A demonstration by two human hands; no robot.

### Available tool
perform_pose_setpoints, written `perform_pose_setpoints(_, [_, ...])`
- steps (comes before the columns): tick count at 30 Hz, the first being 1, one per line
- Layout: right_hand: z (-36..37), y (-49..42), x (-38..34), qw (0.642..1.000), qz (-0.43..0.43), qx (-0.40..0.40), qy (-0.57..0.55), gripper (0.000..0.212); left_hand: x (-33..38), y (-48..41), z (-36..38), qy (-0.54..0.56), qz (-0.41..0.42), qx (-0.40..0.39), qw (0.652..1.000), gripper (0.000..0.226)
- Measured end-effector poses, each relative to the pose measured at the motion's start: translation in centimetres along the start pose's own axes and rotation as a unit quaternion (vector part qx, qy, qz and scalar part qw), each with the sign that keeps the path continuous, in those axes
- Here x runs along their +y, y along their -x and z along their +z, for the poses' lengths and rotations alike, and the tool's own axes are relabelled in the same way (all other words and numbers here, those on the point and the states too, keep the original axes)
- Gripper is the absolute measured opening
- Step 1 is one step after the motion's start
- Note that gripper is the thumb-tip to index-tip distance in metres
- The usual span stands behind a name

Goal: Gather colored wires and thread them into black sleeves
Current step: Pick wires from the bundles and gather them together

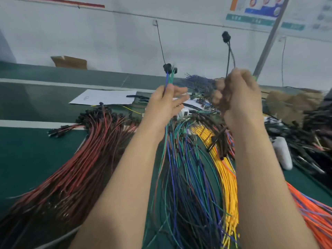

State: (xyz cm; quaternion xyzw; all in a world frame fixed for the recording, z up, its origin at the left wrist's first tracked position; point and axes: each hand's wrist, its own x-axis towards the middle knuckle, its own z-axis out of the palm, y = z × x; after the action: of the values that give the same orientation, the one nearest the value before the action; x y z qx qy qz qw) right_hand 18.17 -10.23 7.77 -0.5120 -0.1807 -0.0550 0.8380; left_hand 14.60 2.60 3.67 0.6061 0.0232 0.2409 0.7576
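Both hands are raised above a green table (32,155) strewn with wire bundles. My left hand (164,103) pinches a blue and a green wire (168,79) between thumb and forefinger; black caps (168,68) sit on their upper ends, and the wires trail down to the table. My right hand (239,92) is curled round dark grey wires (229,56) that stand up and end in a black cap (225,37). Below lie a blue-green wire bundle (186,186), yellow wires (227,177), red-black wires (86,168) and orange wires (316,216).
A white paper sheet (106,97) lies at the back of the table. Black sleeved pieces (309,141) pile at the right beside a white bottle (282,151). A cardboard box (71,62) stands by the wall. A grey pole (269,40) rises behind my right hand.
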Motion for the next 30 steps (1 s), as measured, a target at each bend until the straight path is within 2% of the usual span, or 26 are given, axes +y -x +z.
perform_pose_setpoints(1, [0.0, -0.1, -0.4, 0.999, -0.012, 0.007, 0.031, 0.024, 0.6, 0.1, 1.2, 0.044, -0.003, -0.025, 0.999, 0.028])
perform_pose_setpoints(2, [0.2, -0.1, -0.6, 0.992, -0.032, 0.011, 0.121, 0.02, 1.1, 0.2, 2.4, 0.07, -0.008, -0.043, 0.997, 0.026])
perform_pose_setpoints(3, [0.5, 0.0, -0.7, 0.966, -0.059, 0.005, 0.252, 0.013, 1.5, 0.2, 3.6, 0.08, -0.014, -0.048, 0.996, 0.025])
perform_pose_setpoints(5, [0.4, 0.6, 0.1, 0.866, -0.13, -0.038, 0.481, 0.021, 2.0, 0.2, 5.5, 0.056, -0.031, -0.023, 0.998, 0.024])
perform_pose_setpoints(7, [0.3, 1.9, 1.0, 0.779, -0.152, -0.11, 0.598, 0.029, 1.6, 0.2, 6.2, 0.022, -0.075, 0.005, 0.997, 0.026])
perform_pose_setpoints(8, [0.0, 2.5, 1.4, 0.749, -0.149, -0.141, 0.63, 0.032, 1.2, 0.3, 6.1, 0.019, -0.109, 0.01, 0.994, 0.027])
perform_pose_setpoints(9, [-0.4, 3.0, 1.8, 0.74, -0.144, -0.169, 0.634, 0.034, 0.8, 0.6, 5.8, 0.031, -0.141, 0.009, 0.989, 0.028])
perform_pose_setpoints(10, [-1.1, 3.3, 2.1, 0.757, -0.137, -0.203, 0.606, 0.035, 0.3, 0.8, 5.2, 0.046, -0.165, 0.001, 0.985, 0.029])
perform_pose_setpoints(11, [-2.0, 3.6, 2.2, 0.793, -0.113, -0.228, 0.554, 0.033, -0.2, 1.0, 4.6, 0.059, -0.178, -0.004, 0.982, 0.029])
perform_pose_setpoints(12, [-3.2, 3.9, 2.2, 0.833, -0.086, -0.214, 0.504, 0.029, -0.4, 1.1, 3.7, 0.082, -0.186, -0.002, 0.979, 0.029])
perform_pose_setpoints(13, [-4.9, 3.8, 2.4, 0.863, -0.064, -0.157, 0.476, 0.025, -0.3, 1.1, 2.6, 0.123, -0.188, 0.003, 0.974, 0.029])
perform_pose_setpoints(14, [-6.9, 3.4, 2.8, 0.874, -0.048, -0.077, 0.478, 0.02, 0.1, 1.1, 1.3, 0.182, -0.19, 0.003, 0.965, 0.029])
perform_pose_setpoints(15, [-8.9, 3.0, 3.3, 0.858, -0.027, 0.004, 0.512, 0.017, 0.7, 1.0, -0.2, 0.259, -0.195, -0.013, 0.946, 0.027])
perform_pose_setpoints(16, [-10.9, 2.5, 4.0, 0.825, 0.012, 0.062, 0.561, 0.019, 1.4, 1.0, -1.5, 0.351, -0.198, -0.051, 0.914, 0.024])
perform_pose_setpoints(17, [-12.6, 2.1, 4.8, 0.789, 0.071, 0.082, 0.604, 0.024, 2.2, 1.1, -2.3, 0.441, -0.197, -0.102, 0.87, 0.019])
perform_pose_setpoints(18, [-13.8, 1.9, 5.7, 0.76, 0.124, 0.075, 0.633, 0.028, 3.0, 1.2, -2.7, 0.506, -0.195, -0.144, 0.827, 0.014])
perform_pose_setpoints(19, [-14.4, 1.8, 6.7, 0.742, 0.157, 0.055, 0.649, 0.029, 3.6, 1.3, -2.6, 0.539, -0.189, -0.164, 0.805, 0.009])
perform_pose_setpoints(20, [-14.5, 1.9, 7.7, 0.731, 0.175, 0.032, 0.658, 0.029, 4.1, 1.4, -2.3, 0.552, -0.182, -0.166, 0.796, 0.012])
perform_pose_setpoints(22, [-14.2, 2.2, 9.3, 0.721, 0.198, -0.003, 0.664, 0.034, 4.5, 1.3, -1.4, 0.56, -0.178, -0.157, 0.794, 0.029])
perform_pose_setpoints(23, [-14.1, 2.2, 10.1, 0.712, 0.21, -0.017, 0.67, 0.041, 4.5, 1.2, -1.0, 0.556, -0.179, -0.146, 0.798, 0.029])
perform_pose_setpoints(25, [-14.1, 2.1, 11.2, 0.69, 0.22, -0.036, 0.689, 0.052, 4.1, 1.0, -0.3, 0.54, -0.193, -0.126, 0.809, 0.017])
perform_pose_setpoints(27, [-14.3, 1.8, 11.5, 0.697, 0.213, -0.024, 0.684, 0.043, 3.0, 0.5, -0.1, 0.521, -0.215, -0.119, 0.817, 0.013])
perform_pose_setpoints(30, [-15.5, 1.3, 10.9, 0.708, 0.194, 0.024, 0.679, 0.023, 0.5, 0.0, -0.3, 0.415, -0.243, -0.09, 0.872, 0.011])
